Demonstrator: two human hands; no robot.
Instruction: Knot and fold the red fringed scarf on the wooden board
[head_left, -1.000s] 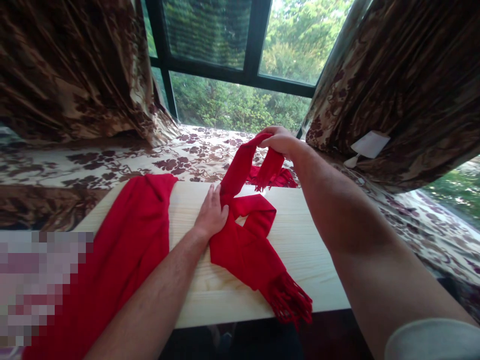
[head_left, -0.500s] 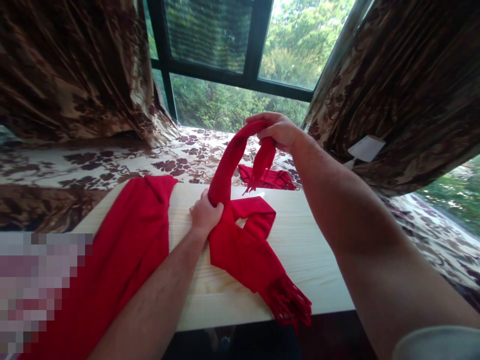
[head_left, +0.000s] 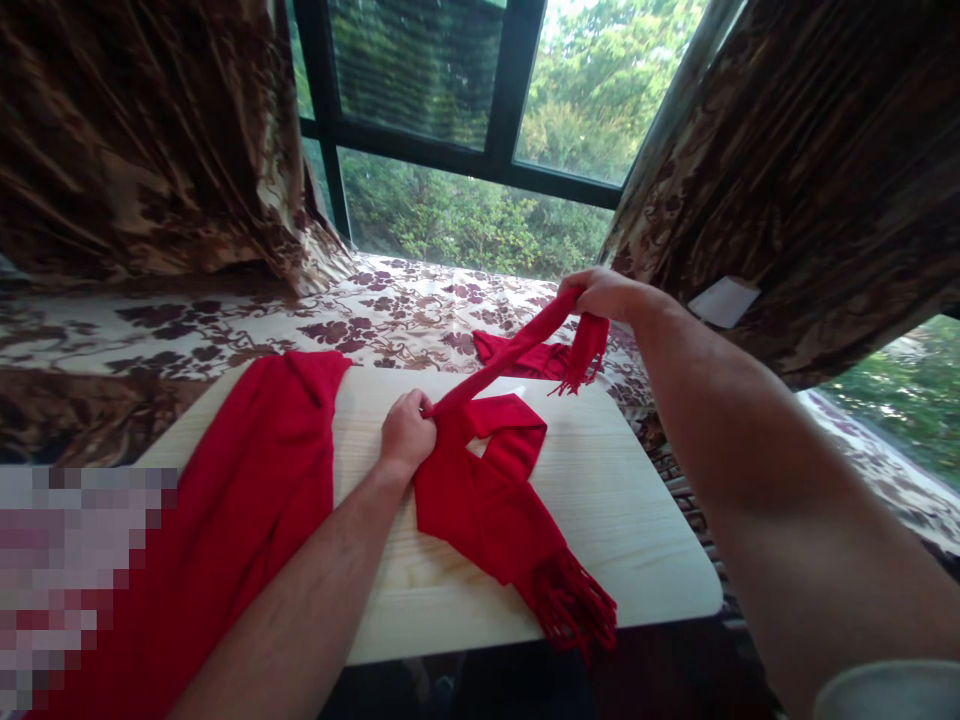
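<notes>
A red scarf (head_left: 480, 510) with fringed ends lies folded and crossed over itself on the pale wooden table (head_left: 637, 540). Its lower fringe reaches the table's near edge. My left hand (head_left: 409, 432) is closed on the scarf at the left of the fold. From there a narrow length runs taut, up and to the right, to my right hand (head_left: 600, 293), which grips it near the other fringed end. That end hangs down below my right fingers. Between the crossed layers a small gap shows the table top.
Another red cloth (head_left: 277, 450) is draped over the table's left side. A crumpled red cloth (head_left: 536, 358) lies on the flowered cover (head_left: 420, 300) behind the table. Patterned curtains (head_left: 150, 140) hang on both sides of the window (head_left: 472, 170). A white object (head_left: 724, 302) is at the right.
My right hand has moved right and down, pulling the scarf's upper length from a raised arch into a straight, narrow strip. My left hand stays in nearly the same spot.
</notes>
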